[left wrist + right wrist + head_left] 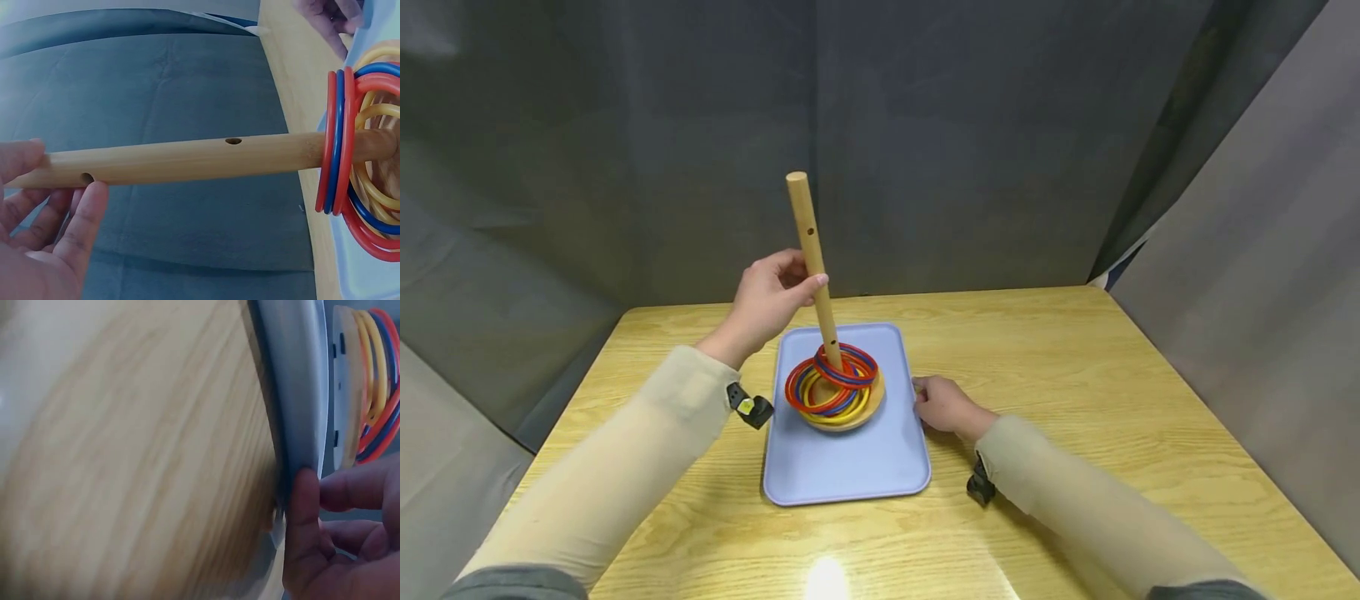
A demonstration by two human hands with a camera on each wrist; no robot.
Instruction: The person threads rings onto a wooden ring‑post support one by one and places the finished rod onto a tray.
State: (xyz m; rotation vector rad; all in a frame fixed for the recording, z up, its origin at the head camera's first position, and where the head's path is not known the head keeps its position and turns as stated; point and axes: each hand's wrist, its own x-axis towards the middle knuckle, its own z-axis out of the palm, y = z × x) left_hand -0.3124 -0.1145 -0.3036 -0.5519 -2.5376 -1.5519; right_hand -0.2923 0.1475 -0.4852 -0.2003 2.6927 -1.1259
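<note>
My left hand [767,300] grips a wooden pole [817,267] between thumb and fingers; the pole leans a little to the left. In the left wrist view its side holes [234,141] show. At its foot is a round wooden base [877,403] with several red, blue and yellow rings [832,385] lying loosely around the pole. The base is over a pale blue tray [842,475]; whether it touches the tray, I cannot tell. At the tray's right edge, my right hand [946,407] pinches the rim [309,425] between thumb and fingers.
A light wooden table [1075,375] lies under the tray. Dark grey cloth [962,142] hangs behind it, with lighter cloth [1262,292] along the right side. A small black wrist camera [752,408] sits beneath the left cuff.
</note>
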